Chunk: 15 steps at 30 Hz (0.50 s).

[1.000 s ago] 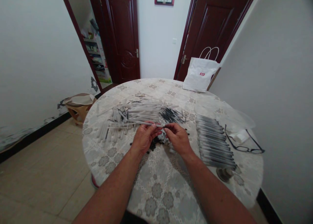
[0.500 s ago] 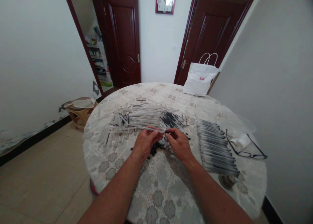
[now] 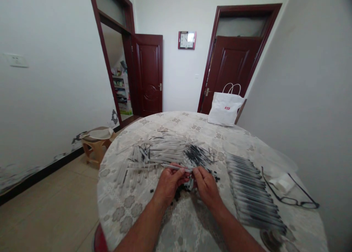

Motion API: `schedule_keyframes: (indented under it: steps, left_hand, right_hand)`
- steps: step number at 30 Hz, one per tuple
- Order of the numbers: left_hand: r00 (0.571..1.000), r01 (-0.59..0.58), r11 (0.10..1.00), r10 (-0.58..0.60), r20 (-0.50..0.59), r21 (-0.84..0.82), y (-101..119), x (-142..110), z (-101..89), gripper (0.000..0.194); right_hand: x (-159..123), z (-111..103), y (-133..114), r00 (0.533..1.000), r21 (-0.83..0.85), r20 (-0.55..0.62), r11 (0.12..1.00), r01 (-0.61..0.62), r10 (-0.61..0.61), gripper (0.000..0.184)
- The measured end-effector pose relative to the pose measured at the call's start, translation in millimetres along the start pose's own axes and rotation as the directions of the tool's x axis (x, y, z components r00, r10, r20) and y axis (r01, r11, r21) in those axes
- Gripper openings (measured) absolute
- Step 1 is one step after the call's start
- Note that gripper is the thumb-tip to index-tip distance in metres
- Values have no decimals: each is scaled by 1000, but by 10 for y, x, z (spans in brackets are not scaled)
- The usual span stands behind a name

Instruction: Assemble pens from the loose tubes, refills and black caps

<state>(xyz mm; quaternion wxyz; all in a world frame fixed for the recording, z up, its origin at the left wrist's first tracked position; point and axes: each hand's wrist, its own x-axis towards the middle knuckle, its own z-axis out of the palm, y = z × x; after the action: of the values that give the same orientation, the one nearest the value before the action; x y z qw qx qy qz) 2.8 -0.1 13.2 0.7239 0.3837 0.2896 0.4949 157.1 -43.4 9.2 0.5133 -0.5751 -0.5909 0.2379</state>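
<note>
A slim whitish pen barrel [image 3: 173, 166] lies across my two hands, above the near side of the piles. My left hand [image 3: 169, 180] is closed round it, with thumb and fingers pinching it near the middle. At the barrel's right end, my right hand [image 3: 204, 180] has its thumb and fingertips pressed together; any small part in them is hidden. Beneath and between my hands lie small black pieces [image 3: 180, 193], apparently caps, and some pale small parts. Just beyond are a heap of whitish barrels [image 3: 167, 149] and a bunch of thin black sticks [image 3: 196, 155] like refills.
To the right are a row of dark-tipped pens [image 3: 253, 189], eyeglasses [image 3: 288, 200], a white roll [image 3: 286, 183] and a roundish object [image 3: 271, 239] at the near edge. A white paper bag [image 3: 225, 109] stands at the back of the round table [image 3: 143, 123]. A stool [image 3: 96, 144] is left.
The view has tilted up, so everything sits lower in the picture. My right fingers have closed in around the barrel's right end, covering the dark tip that showed before.
</note>
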Motion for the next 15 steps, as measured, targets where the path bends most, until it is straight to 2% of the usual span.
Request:
schedule_keyframes:
  steps: [6, 9, 12, 15]
  left_hand:
    - [1000, -7, 1000, 7, 8, 0, 13, -24, 3, 29]
    - [1000, 10, 1000, -10, 24, -5, 17, -30, 5, 29]
    - [999, 17, 1000, -16, 39, -10, 8, -28, 3, 30]
    - [999, 6, 1000, -6, 34, -20, -1, -24, -4, 30]
  right_hand:
    - [-20, 18, 50, 999, 18, 16, 999, 32, -32, 24]
    - [-18, 35, 87, 999, -28, 41, 999, 37, -36, 32]
    - [-23, 47, 103, 999, -2, 38, 999, 34, -34, 40]
    - [-37, 42, 82, 998, 39, 6, 998, 58, -58, 32]
